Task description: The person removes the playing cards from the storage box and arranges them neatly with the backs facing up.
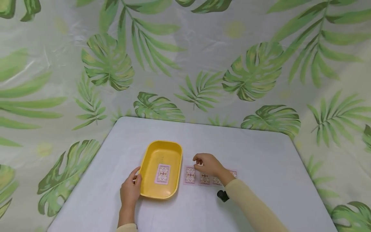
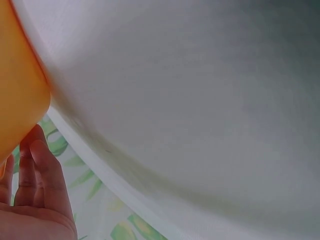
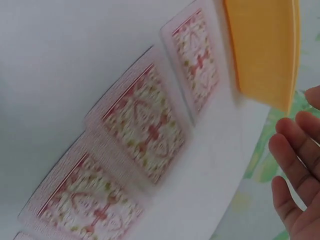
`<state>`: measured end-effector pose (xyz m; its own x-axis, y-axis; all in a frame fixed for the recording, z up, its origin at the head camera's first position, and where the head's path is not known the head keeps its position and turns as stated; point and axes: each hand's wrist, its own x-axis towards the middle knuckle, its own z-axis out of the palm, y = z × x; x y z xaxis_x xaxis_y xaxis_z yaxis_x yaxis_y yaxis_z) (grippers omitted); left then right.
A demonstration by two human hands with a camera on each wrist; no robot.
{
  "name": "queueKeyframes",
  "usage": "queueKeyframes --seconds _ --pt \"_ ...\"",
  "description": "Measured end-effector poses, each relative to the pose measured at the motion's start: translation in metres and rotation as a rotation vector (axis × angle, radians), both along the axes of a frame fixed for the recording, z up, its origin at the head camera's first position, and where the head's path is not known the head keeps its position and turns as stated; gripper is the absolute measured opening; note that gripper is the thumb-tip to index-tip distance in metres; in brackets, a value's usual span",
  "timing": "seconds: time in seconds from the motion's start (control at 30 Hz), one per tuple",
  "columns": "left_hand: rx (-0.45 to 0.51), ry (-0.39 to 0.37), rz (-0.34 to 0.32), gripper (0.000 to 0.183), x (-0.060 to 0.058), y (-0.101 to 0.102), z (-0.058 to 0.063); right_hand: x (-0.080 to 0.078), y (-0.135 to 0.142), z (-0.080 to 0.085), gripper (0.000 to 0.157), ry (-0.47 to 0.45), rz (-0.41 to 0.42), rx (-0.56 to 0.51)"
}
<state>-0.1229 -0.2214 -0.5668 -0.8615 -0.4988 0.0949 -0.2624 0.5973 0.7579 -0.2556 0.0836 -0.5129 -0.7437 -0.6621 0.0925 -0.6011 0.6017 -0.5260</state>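
Observation:
A yellow plastic tray (image 1: pixel 144 161) sits left of the middle of the table. One playing card (image 1: pixel 162 174) with a pink patterned back lies inside it. At the tray's left rim my left hand (image 1: pixel 130 190) holds on, with its fingers (image 2: pixel 50 170) against the outer wall. To the right of the tray, several more face-down cards (image 1: pixel 190 176) form a row, seen close up as patterned cards (image 3: pixel 145 125) in the right wrist view. Over this row hovers my right hand (image 1: pixel 209 164), fingers loosely bent and nothing between them; the forearm partly hides the cards at the right end.
White cloth covers the table (image 1: pixel 261 161), whose corners are rounded. Behind it hangs a leaf-patterned sheet (image 1: pixel 203 64). A small black object (image 1: pixel 223 196) shows beside my right wrist, below the card row.

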Motion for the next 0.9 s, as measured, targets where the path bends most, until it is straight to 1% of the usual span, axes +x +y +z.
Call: queueKeyframes --seconds 0.17,0.33,0.47,0.6,0.8,0.9 --pt "-0.001 -0.009 -0.003 0.038 -0.001 0.000 0.000 0.002 -0.021 0.003 0.023 -0.033 0.026 -0.041" --pt "0.003 -0.007 -0.004 0.037 -0.001 -0.001 -0.002 0.002 -0.045 0.004 0.026 -0.065 0.035 -0.030" --pt "-0.003 0.009 -0.004 0.037 -0.002 -0.002 -0.003 0.003 -0.062 0.005 0.030 -0.061 0.074 -0.025" --pt "-0.007 0.016 0.000 0.037 -0.003 -0.001 -0.004 0.004 -0.075 0.002 0.032 -0.039 0.104 -0.002" --pt "-0.018 0.017 -0.004 0.037 -0.003 -0.002 -0.005 0.008 -0.091 -0.006 0.034 -0.080 0.122 0.035" --pt "-0.023 0.022 -0.002 0.036 -0.002 -0.002 -0.005 0.011 -0.098 -0.011 0.035 -0.069 0.147 0.049"
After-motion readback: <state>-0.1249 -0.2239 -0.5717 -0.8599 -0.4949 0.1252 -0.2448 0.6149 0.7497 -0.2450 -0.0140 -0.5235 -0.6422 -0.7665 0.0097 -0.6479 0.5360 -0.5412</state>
